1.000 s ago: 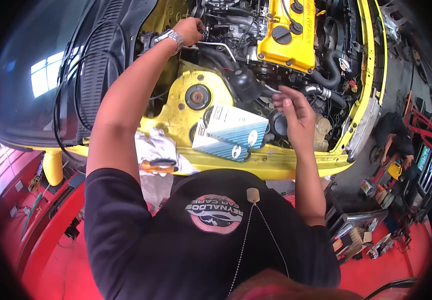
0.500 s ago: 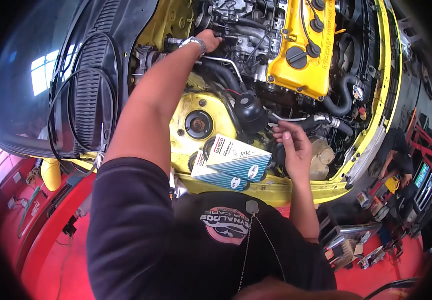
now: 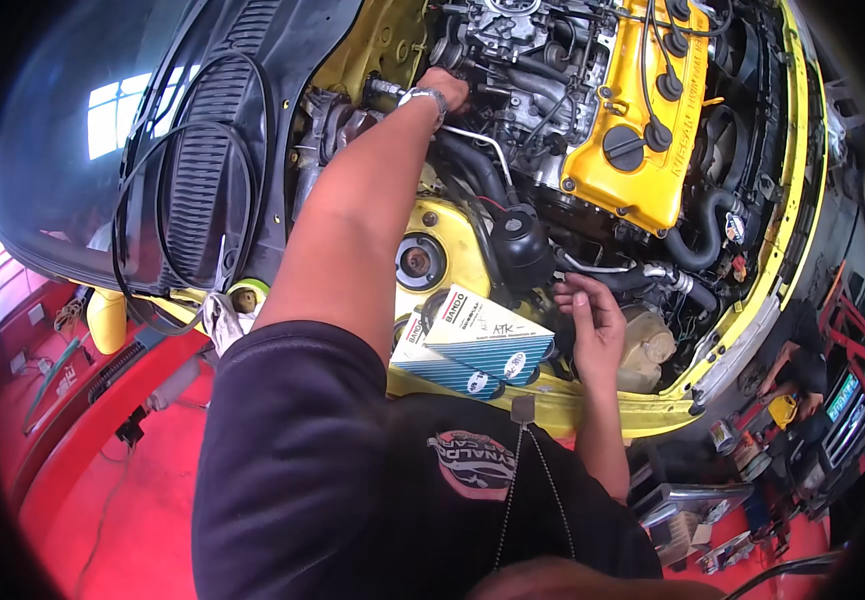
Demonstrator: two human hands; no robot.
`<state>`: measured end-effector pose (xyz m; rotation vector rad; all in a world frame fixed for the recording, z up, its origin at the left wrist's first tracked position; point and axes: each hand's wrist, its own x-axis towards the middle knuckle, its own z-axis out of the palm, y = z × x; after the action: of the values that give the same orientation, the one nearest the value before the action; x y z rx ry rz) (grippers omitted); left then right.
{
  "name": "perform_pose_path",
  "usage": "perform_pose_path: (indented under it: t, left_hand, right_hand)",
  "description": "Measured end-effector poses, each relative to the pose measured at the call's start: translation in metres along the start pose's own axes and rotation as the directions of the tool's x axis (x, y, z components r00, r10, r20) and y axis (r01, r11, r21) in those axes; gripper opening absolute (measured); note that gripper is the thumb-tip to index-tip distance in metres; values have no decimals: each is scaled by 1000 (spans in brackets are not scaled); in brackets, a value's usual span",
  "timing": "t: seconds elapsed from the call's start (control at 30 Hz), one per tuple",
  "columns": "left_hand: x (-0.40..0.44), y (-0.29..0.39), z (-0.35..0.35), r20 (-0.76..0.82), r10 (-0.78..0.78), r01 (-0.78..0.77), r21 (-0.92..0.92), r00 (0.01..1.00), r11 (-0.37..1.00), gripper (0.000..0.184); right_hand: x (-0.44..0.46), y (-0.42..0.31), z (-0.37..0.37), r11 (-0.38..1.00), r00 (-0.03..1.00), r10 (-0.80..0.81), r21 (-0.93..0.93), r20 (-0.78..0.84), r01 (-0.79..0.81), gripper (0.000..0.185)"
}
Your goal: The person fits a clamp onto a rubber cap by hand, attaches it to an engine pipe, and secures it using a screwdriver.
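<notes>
My left hand (image 3: 445, 88), with a metal watch (image 3: 426, 98) at its wrist, reaches deep into the engine bay beside hoses and metal engine parts. Its fingers are curled, and what they hold is hidden. Nearer to me, my right hand (image 3: 592, 315) hangs over the front part of the bay with its fingers apart, close to a metal pipe (image 3: 587, 265) and a black canister (image 3: 524, 245). The yellow engine cover (image 3: 632, 140) lies beyond both hands. Two white and blue boxes (image 3: 487, 345) overlap on the yellow bodywork between my arms.
Looped black belts or cables (image 3: 187, 185) lie across the cowl and windshield at left. A cloth (image 3: 220, 320) sits on the fender. A translucent reservoir (image 3: 644, 350) is right of my right hand. Another person (image 3: 797, 370) is at far right, near a second vehicle.
The view has shifted, so the engine bay sits further right and lower. My left hand is curled in among the engine parts, deeper than before. My right hand keeps nearly the same pose.
</notes>
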<state>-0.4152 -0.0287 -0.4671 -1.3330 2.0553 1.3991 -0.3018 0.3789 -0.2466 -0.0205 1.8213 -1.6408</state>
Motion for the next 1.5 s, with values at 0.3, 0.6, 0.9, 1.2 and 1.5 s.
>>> perform_pose_path:
  t: [0.3, 0.6, 0.9, 1.2, 1.5]
  left_hand:
    - [-41, 30, -9, -29, -104, 92, -280, 994, 956, 21]
    - [-46, 28, -3, -353, -82, -11, -253, 932, 967, 35]
    - [-59, 25, -1, -424, 196, -336, -287, 884, 897, 29]
    - [-74, 37, -9, -301, 97, -88, 44, 949, 995, 53]
    - [-46, 21, -3, -258, 70, -45, 102, 964, 994, 47]
  right_hand:
    - [46, -83, 37, 793, 880, -416, -382, 229, 474, 20]
    - [281, -24, 160, 557, 871, 238, -795, 430, 241, 44]
    - [299, 29, 172, 732, 810, 322, -671, 491, 116, 46]
    - [311, 44, 174, 722, 724, 216, -607, 655, 333, 45]
    - [308, 36, 178, 607, 727, 243, -686, 642, 402, 45]
